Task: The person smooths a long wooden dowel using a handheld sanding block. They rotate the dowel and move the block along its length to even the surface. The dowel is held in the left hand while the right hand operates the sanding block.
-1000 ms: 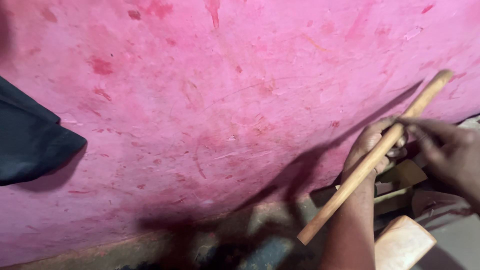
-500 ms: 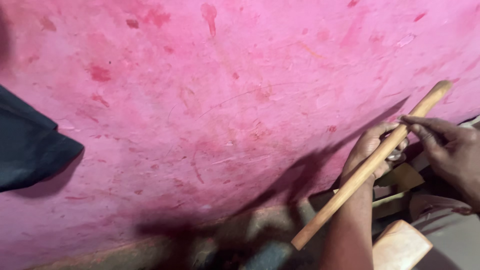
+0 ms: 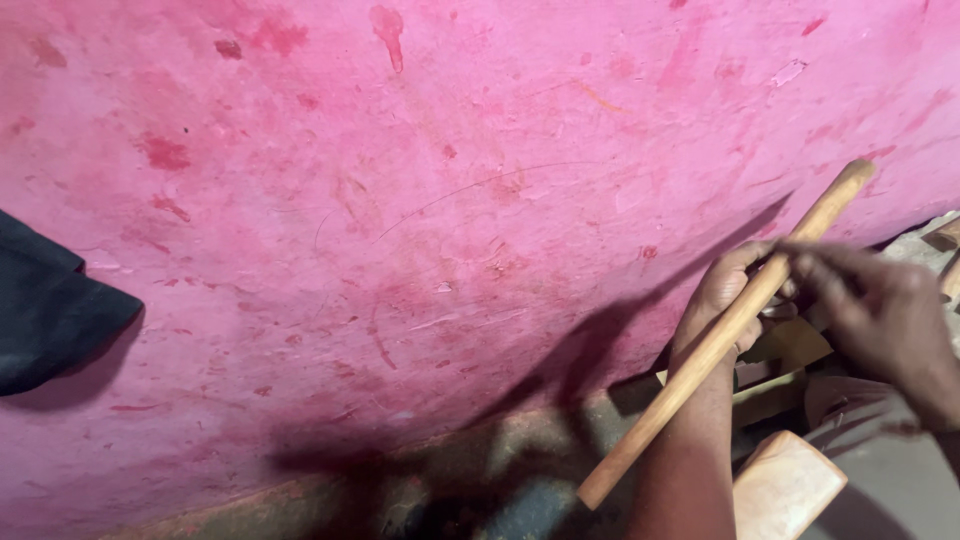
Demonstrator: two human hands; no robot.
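Observation:
A long, smooth wooden stick (image 3: 655, 415) slants from the lower middle up to the right, in front of a pink wall. My left hand (image 3: 722, 290) is wrapped around it a little above its middle, with my forearm rising from the bottom edge. My right hand (image 3: 875, 305) comes in from the right and is blurred. Its fingertips press on the stick just above my left hand. The stick's rounded top end (image 3: 850, 178) pokes out past both hands.
The stained pink wall (image 3: 420, 200) fills most of the view, with a dark floor strip (image 3: 480, 480) below it. A dark cloth (image 3: 45, 310) hangs at the left edge. A light wooden block (image 3: 785, 485) and other wood pieces (image 3: 790, 350) lie at the lower right.
The view has shifted a little, so the stick and both hands sit slightly further left. My right hand's fingers have slid along the stick and are now blurred by motion.

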